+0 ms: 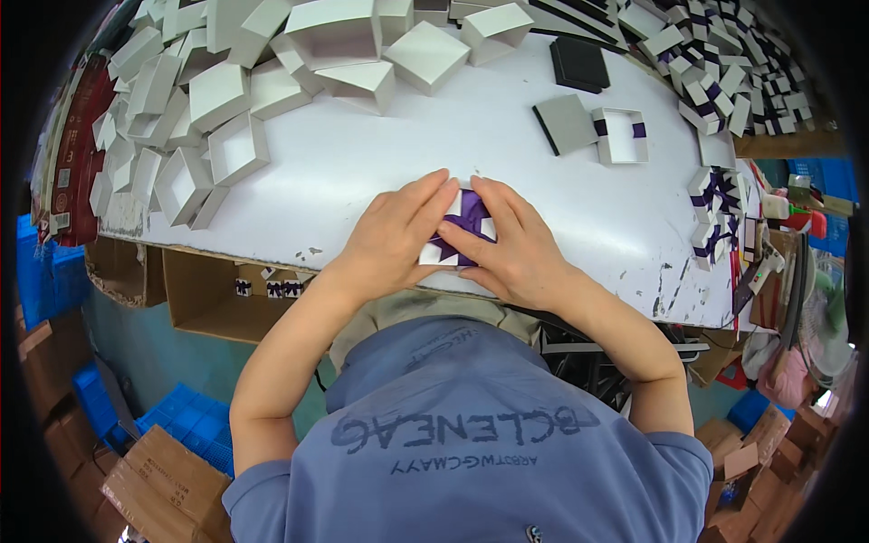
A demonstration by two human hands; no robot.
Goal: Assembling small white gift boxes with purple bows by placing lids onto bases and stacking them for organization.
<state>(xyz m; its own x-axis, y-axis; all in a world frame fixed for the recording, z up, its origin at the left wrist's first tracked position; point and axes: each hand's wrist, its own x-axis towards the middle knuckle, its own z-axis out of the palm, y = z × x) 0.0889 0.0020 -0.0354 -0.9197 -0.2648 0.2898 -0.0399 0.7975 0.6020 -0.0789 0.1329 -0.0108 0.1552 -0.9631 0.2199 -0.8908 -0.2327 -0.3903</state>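
Note:
A small white box with a purple ribbon crossed over it (466, 222) lies near the front edge of the white table (407, 154). My left hand (398, 233) presses on its left side, fingers stretched over the top. My right hand (511, 244) covers its right side, thumb and fingers on the ribbon. Both hands hold the box between them; most of it is hidden under my fingers.
A heap of open white box shells (208, 90) fills the table's back left. A grey lid (563, 124), a ribbon-wrapped frame (621, 136) and a black lid (579, 63) lie at the back right. Finished ribboned boxes (715, 213) pile up at the right. Cardboard cartons (204, 294) and blue crates (190, 416) stand below.

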